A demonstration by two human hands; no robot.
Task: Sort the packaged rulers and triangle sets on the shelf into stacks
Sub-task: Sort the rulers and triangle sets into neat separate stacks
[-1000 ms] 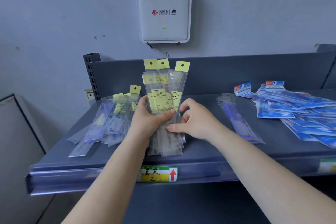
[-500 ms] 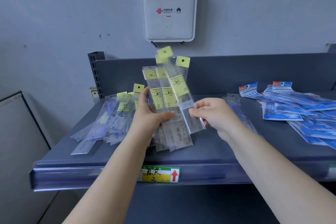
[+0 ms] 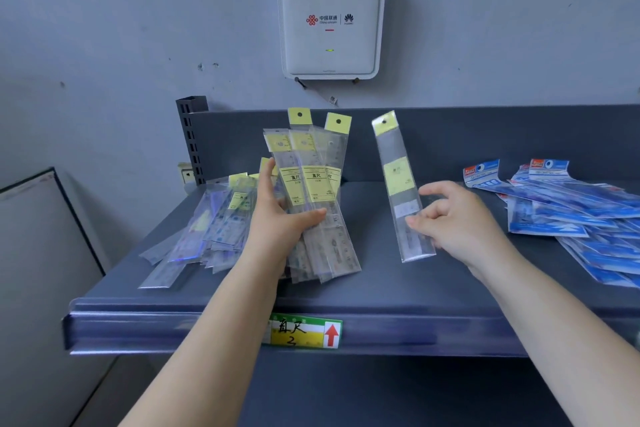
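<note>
My left hand [image 3: 282,218] grips a bundle of clear ruler packets with yellow header cards [image 3: 313,180], held upright above the middle of the grey shelf [image 3: 381,291]. To its right my right hand [image 3: 453,222] pinches a single ruler packet [image 3: 401,191] near its lower end, standing nearly upright and apart from the bundle. A loose pile of similar clear packets [image 3: 207,229] lies on the shelf's left side. Blue packaged sets [image 3: 571,208] are spread over the right side.
A white WiFi box [image 3: 330,19] hangs on the wall above the shelf. The shelf has a raised back panel [image 3: 485,135] and a perforated upright [image 3: 190,139] at its left rear. A yellow and green price label [image 3: 304,331] sits on the front rail.
My right hand has pulled one ruler packet out of the bundle and carried it to the right. My left hand keeps the rest of the bundle in about the same place.
</note>
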